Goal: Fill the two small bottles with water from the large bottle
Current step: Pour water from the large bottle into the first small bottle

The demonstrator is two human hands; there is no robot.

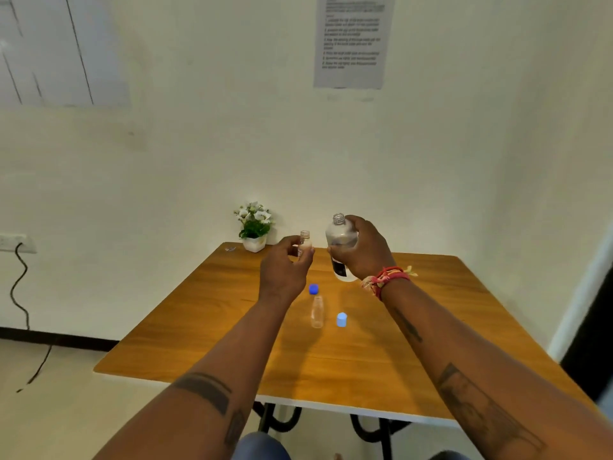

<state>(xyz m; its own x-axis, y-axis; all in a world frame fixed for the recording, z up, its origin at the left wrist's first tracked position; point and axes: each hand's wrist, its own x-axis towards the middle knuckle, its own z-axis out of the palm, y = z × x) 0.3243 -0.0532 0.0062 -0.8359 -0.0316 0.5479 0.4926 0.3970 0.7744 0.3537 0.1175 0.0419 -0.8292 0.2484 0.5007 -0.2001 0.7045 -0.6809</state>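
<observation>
Left hand point(287, 265) grips an uncapped small bottle point(304, 243) upright, right hand point(363, 249) grips the uncapped large bottle point(341, 247) just at its 3 o'clock, both above the table point(205, 320); second small bottle point(317, 312) stands at 6 o'clock between two blue caps point(313, 289).

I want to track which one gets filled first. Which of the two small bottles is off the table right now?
The small bottle held upright in the left hand, beside the large bottle. The other small bottle stands on the table.

Bright, even light; soft focus, edges bowed by wide-angle distortion.
</observation>
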